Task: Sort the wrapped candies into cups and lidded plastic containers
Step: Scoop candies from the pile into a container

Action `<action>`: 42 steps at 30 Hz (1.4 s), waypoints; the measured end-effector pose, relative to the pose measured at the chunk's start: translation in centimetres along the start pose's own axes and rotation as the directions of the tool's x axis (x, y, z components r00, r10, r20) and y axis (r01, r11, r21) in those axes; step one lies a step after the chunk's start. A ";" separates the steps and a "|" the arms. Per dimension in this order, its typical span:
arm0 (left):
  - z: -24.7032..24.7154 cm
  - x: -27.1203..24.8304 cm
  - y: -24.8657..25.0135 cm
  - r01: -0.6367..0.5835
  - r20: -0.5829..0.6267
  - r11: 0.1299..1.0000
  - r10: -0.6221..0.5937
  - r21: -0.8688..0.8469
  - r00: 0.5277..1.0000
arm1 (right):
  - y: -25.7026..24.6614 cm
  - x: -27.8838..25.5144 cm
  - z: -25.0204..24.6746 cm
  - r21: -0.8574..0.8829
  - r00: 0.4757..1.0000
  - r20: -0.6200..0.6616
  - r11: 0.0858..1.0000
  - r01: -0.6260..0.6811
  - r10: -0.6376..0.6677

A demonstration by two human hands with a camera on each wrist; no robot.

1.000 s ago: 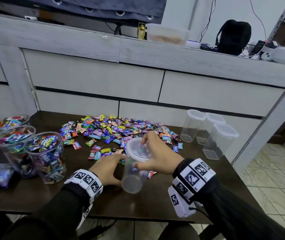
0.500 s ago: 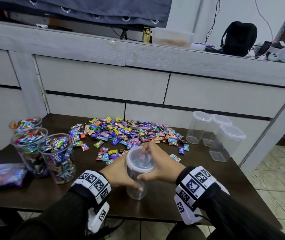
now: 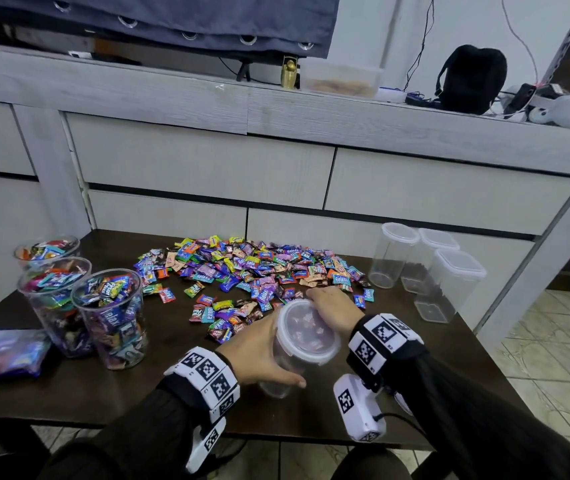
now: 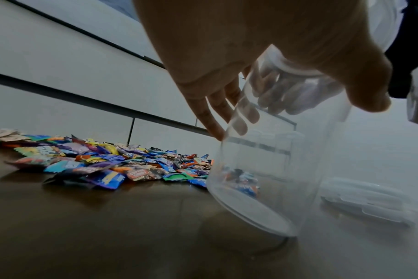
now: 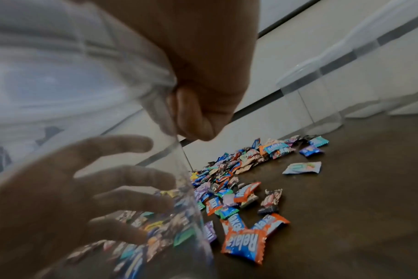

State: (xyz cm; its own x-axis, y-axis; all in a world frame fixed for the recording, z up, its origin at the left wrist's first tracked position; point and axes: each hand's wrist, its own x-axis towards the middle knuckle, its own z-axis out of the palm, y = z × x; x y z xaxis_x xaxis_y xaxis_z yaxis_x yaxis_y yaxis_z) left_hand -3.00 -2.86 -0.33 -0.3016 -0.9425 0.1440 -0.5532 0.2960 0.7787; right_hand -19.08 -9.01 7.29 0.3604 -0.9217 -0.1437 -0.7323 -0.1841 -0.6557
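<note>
A clear round plastic container (image 3: 306, 336) with a white-rimmed lid is tilted, its lid facing me, near the table's front. My left hand (image 3: 259, 355) wraps round its body from the left, thumb across the near wall. My right hand (image 3: 332, 303) grips the lid's far right edge with curled fingers. In the left wrist view the container (image 4: 274, 169) leans with its base just over the table. In the right wrist view the right hand (image 5: 203, 66) pinches the lid rim (image 5: 155, 75). A wide pile of wrapped candies (image 3: 252, 268) lies behind the hands.
Three clear cups full of candies (image 3: 110, 317) (image 3: 53, 299) (image 3: 46, 245) stand at the left, beside a blue bag (image 3: 2, 348). Three lidded containers with nothing seen inside (image 3: 394, 254) stand at the right rear. The dark table (image 3: 103, 393) ends just before my wrists; grey drawers rise behind.
The container has tipped from upright so its lid now faces me. My right hand has shifted to the lid's far right edge. My left hand keeps its hold on the body.
</note>
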 end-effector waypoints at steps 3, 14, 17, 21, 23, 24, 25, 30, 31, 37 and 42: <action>0.0 0.0 -0.2 0.000 0.010 1.000 -0.001 0.022 1.000 | 0.4 0.2 0.4 0.046 0.996 -0.079 0.999 -0.026 0.030; -0.2 -0.9 0.9 0.008 -0.046 0.995 -0.003 0.100 0.999 | -0.2 0.7 0.2 -0.273 0.992 -0.061 0.958 0.091 -0.112; 0.0 -0.8 1.9 0.039 -0.069 0.974 -0.024 0.224 0.997 | -0.6 0.1 -0.7 -0.409 0.919 -0.144 0.868 0.281 -0.366; -0.2 0.2 2.5 0.011 0.021 0.953 -0.018 0.304 1.000 | -2.0 -1.2 -0.7 -0.382 0.749 0.050 0.680 0.626 -0.661; -0.2 0.5 2.2 -0.016 0.079 0.969 -0.003 0.245 0.997 | -2.6 -1.8 -0.2 -0.389 0.721 0.156 0.629 0.673 -0.675; -0.2 0.6 2.0 -0.029 0.102 0.979 0.009 0.204 0.995 | -2.7 -2.0 0.0 -0.392 0.707 0.192 0.607 0.691 -0.681; -0.1 0.7 1.8 -0.035 0.123 0.986 0.015 0.165 0.992 | -2.7 -2.2 0.1 -0.393 0.694 0.220 0.589 0.706 -0.685; 0.2 1.1 1.2 0.019 0.150 0.997 -0.029 0.072 0.988 | -2.3 -2.5 0.3 -0.494 0.733 0.288 0.561 0.665 -0.616; 0.2 1.2 1.2 0.014 0.152 0.998 -0.024 0.068 0.988 | -2.2 -2.5 0.3 -0.497 0.737 0.286 0.562 0.661 -0.613; 0.4 1.3 1.5 0.006 0.100 0.997 -0.014 0.082 0.995 | -2.0 -1.9 -0.7 -0.292 0.787 0.156 0.734 0.614 -0.596; -0.4 0.7 -0.2 0.073 -0.088 0.997 -0.075 -0.022 0.993 | -0.1 -0.9 -1.7 -0.135 0.916 -0.224 0.941 0.310 -0.334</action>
State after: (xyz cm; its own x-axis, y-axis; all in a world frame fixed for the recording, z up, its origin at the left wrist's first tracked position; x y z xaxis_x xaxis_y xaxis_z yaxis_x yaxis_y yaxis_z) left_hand -2.79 -3.63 -0.18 -0.1900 -0.9720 0.1385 -0.5567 0.2228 0.8003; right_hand -20.28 -8.79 8.78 0.4450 -0.8589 0.2537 -0.6550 -0.5053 -0.5618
